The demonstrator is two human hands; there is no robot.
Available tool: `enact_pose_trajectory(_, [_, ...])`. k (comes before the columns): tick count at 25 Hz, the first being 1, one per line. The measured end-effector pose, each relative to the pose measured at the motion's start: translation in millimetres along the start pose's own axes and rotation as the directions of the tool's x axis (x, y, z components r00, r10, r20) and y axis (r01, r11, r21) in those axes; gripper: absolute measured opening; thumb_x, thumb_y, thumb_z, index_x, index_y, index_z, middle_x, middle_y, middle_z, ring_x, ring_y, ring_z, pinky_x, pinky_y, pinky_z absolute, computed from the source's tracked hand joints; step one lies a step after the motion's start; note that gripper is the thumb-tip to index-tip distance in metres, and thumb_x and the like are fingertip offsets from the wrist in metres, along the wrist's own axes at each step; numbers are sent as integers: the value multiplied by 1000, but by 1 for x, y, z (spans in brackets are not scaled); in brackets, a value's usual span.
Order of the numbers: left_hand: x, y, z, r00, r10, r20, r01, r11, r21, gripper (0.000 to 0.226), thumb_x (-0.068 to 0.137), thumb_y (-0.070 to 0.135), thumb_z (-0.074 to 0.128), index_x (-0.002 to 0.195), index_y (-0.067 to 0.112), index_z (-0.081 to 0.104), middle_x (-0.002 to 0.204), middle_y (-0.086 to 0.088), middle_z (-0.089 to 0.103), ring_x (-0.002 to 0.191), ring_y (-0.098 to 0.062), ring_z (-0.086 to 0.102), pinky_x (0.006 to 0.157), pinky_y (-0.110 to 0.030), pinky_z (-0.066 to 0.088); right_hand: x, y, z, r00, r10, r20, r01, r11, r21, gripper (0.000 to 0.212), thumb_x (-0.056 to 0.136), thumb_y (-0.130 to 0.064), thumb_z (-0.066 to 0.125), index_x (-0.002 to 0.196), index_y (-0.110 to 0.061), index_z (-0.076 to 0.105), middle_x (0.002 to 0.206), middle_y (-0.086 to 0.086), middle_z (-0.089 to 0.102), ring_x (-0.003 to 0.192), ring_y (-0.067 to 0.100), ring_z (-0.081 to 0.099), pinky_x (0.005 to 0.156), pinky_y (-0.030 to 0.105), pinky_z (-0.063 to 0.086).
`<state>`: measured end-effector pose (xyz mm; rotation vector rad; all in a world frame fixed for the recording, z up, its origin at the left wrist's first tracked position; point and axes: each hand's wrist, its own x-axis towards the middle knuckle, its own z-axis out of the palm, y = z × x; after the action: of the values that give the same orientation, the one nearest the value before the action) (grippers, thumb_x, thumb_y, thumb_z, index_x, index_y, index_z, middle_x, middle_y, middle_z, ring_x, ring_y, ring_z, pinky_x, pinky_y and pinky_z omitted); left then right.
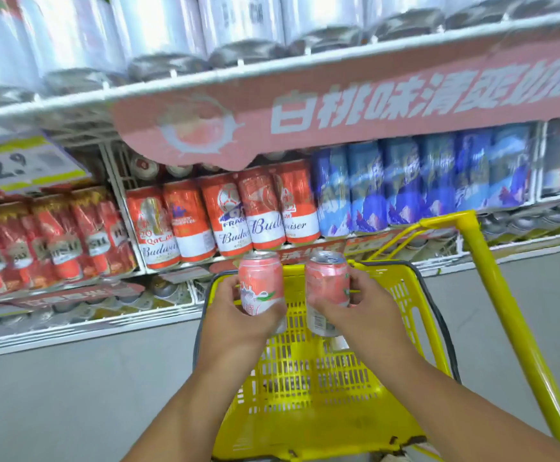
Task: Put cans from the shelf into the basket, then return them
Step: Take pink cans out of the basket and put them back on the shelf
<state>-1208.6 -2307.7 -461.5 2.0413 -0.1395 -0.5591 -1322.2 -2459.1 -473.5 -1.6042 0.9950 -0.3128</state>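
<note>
My left hand [238, 315] grips a pink can [261, 281] and my right hand [362, 311] grips a second pink can [326, 288]. Both cans are upright, side by side, held above the far end of the yellow basket [305, 395]. The basket stands on the floor in front of the shelf [205, 85], its perforated bottom showing between my forearms. I cannot tell whether other cans lie in it.
The basket's tall yellow handle [492, 295] rises at the right. Behind it a shelf row carries red Budweiser cans [221, 215], blue cans [422, 181] and red cans [55, 235]. Silver cans [171, 28] fill the shelf above a pink banner [372, 105]. Grey floor [71, 395] lies left.
</note>
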Motion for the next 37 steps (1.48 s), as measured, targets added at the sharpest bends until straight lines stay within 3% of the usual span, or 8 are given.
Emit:
enact_pose_trajectory(8, [-38, 109, -68, 996, 86, 14, -85, 995, -60, 48, 72, 18, 88, 107, 35, 60, 84, 20, 74, 72, 9, 67, 57, -6, 47, -28, -111, -41, 996, -88, 25, 87, 996, 25, 33, 69, -25, 89, 94, -32, 69, 89, -17, 74, 77, 1, 69, 72, 27, 58])
enact_pose_trajectory(12, [-59, 163, -101, 993, 119, -16, -120, 992, -48, 50, 70, 27, 90, 104, 41, 57, 95, 17, 73, 72, 9, 68, 65, -13, 53, -57, -160, -54, 997, -71, 31, 68, 995, 72, 37, 69, -21, 89, 98, -28, 69, 85, -16, 75, 72, -9, 66, 64, 10, 50])
enact_pose_trajectory(18, [-76, 229, -133, 985, 159, -62, -160, 987, -27, 56, 62, 38, 89, 109, 38, 59, 95, 16, 72, 83, -5, 71, 81, -42, 60, -73, -237, -69, 992, -128, 10, 129, 991, -26, 50, 61, -47, 87, 105, -36, 67, 92, -22, 74, 82, -8, 67, 82, 35, 58])
enact_pose_trajectory(22, [-79, 278, -150, 982, 167, -90, -168, 986, -12, 51, 67, 30, 90, 108, 31, 59, 92, 10, 72, 78, -6, 70, 75, -32, 58, -79, -295, -83, 985, -165, -56, 161, 985, -67, 42, 61, -52, 85, 96, -35, 68, 89, -18, 73, 83, 2, 69, 79, 36, 58])
enact_pose_trajectory(25, [-74, 311, -162, 970, 219, -105, -213, 975, 65, 58, 66, 45, 87, 115, 31, 59, 108, 5, 68, 89, -14, 67, 82, -34, 57, -86, -341, -96, 986, -155, -59, 151, 985, -80, 28, 70, -41, 85, 90, -31, 69, 85, -17, 70, 77, -2, 64, 64, 15, 50])
enact_pose_trajectory(28, [-60, 339, -172, 959, 247, -137, -228, 964, 139, 51, 69, 47, 85, 106, 31, 55, 116, 1, 60, 95, -20, 61, 81, -33, 51, -78, -378, -100, 984, -170, -62, 166, 984, -66, 23, 72, -38, 85, 85, -26, 69, 79, -11, 70, 70, 6, 65, 69, 26, 57])
enact_pose_trajectory(34, [-18, 366, -160, 953, 241, -185, -204, 958, 200, 64, 50, 68, 71, 94, 23, 59, 108, -4, 63, 83, -26, 67, 74, -43, 60, -20, -412, -97, 984, -166, -64, 165, 986, -29, 64, 71, -44, 86, 123, -14, 66, 113, -4, 70, 92, 14, 68, 76, 29, 54])
enact_pose_trajectory(37, [6, 378, -154, 960, 199, -199, -169, 972, 161, 42, 70, 48, 80, 85, 15, 57, 94, -4, 60, 74, -23, 63, 61, -28, 51, 11, -429, -93, 991, -111, -78, 113, 993, 22, 42, 76, -31, 83, 102, -3, 66, 79, 0, 59, 72, 21, 57, 65, 29, 45])
